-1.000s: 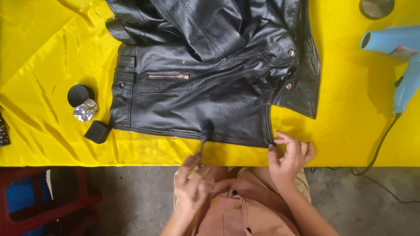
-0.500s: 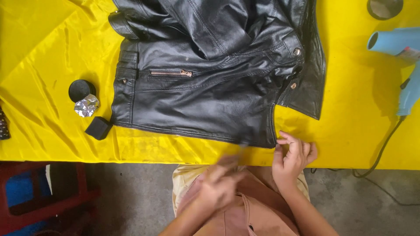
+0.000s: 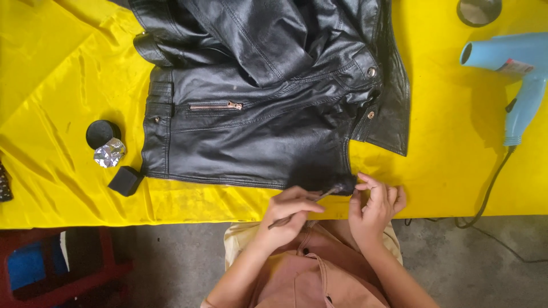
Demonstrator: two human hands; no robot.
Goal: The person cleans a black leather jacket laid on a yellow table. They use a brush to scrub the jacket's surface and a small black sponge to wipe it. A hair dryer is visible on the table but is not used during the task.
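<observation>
Your left hand is closed around a thin brush, gripping its handle between thumb and fingers. The brush's long axis runs on a slant: the handle end sticks out below your fingers, toward your lap, and the bristle end points up and to the right, reaching the bottom hem of the black leather jacket near the hem's right corner. The tip looks to be touching the leather there, though it is dark against dark and hard to tell.

Your right hand sits just right of that same corner, fingers loosely curled and half open, fingertips pinched at the jacket's edge where it meets the yellow cloth.

The jacket lies flat on the cloth, its hem toward you and its zip pocket running across, left of centre.

Left of the jacket, just beside its lower left corner, sit a black sponge block, a crumpled foil ball and a round black lid. Well to the jacket's right lies a light blue hair dryer, nozzle pointing back toward the jacket.
</observation>
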